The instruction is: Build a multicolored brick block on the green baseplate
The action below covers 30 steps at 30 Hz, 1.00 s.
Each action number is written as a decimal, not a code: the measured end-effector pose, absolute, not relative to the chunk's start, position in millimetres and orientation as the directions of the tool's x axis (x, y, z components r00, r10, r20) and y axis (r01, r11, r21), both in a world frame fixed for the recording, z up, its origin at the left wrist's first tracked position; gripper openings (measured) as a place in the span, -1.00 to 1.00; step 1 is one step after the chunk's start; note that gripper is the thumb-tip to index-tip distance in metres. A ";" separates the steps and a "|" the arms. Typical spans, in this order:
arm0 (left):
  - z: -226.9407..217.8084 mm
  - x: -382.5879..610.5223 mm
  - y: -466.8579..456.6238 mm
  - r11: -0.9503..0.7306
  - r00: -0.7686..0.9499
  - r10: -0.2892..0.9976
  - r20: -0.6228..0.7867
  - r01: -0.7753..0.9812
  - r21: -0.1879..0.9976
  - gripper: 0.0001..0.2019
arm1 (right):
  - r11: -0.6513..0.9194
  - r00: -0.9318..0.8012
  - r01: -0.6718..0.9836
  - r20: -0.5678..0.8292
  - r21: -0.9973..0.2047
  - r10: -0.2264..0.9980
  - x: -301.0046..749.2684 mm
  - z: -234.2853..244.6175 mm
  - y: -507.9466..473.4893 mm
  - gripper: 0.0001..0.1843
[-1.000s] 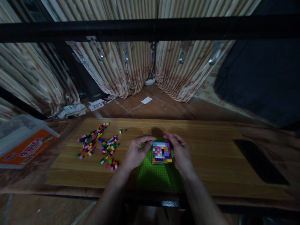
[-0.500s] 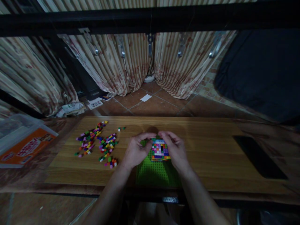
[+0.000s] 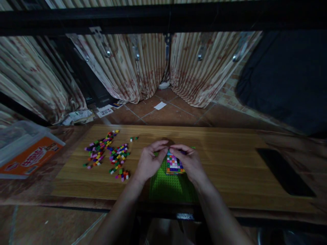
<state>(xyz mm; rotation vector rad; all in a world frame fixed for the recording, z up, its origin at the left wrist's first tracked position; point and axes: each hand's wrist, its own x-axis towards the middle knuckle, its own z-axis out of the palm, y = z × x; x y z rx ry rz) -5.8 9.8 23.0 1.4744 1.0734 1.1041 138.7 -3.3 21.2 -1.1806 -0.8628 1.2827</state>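
Note:
A block of small multicoloured toy bricks point(image 3: 175, 166) stands on a green studded baseplate point(image 3: 166, 189) in front of me. My left hand point(image 3: 151, 160) is at the block's far left corner, its thumb and fingers curled into a pinch. My right hand point(image 3: 189, 162) reaches over the block's right side, thumb and forefinger closed together at the far edge. The fingertips of both hands almost meet there. Whatever lies between them is too small and dim to make out. Part of the block is hidden under my right hand.
Loose bricks point(image 3: 118, 154) lie in heaps on the left of the wooden board point(image 3: 230, 170), with a few point(image 3: 131, 139) apart from them. A clear box with an orange label point(image 3: 35, 156) stands at the far left. A black flat object point(image 3: 284, 172) lies at the right.
My right thumb and forefinger have come down and inward over the block, covering more of its top. My left hand stays at the far left corner. The view has shifted slightly.

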 end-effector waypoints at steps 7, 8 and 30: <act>24.5 0.7 15.4 0.120 0.107 0.989 -0.100 -0.195 0.973 -0.74 | -0.120 0.148 -0.229 -0.156 -0.966 0.977 138.6 23.7 -2.0 -0.80; 25.1 1.1 15.5 0.131 0.103 0.988 -0.111 -0.216 0.968 -0.74 | -0.124 0.152 -0.223 -0.160 -0.967 0.975 138.7 23.7 -1.6 -0.79; -9.7 -84.4 68.9 -0.017 -0.244 0.910 0.335 0.786 0.618 -0.67 | -0.260 0.204 -0.290 -0.325 -0.921 0.923 153.2 14.3 -6.9 -0.66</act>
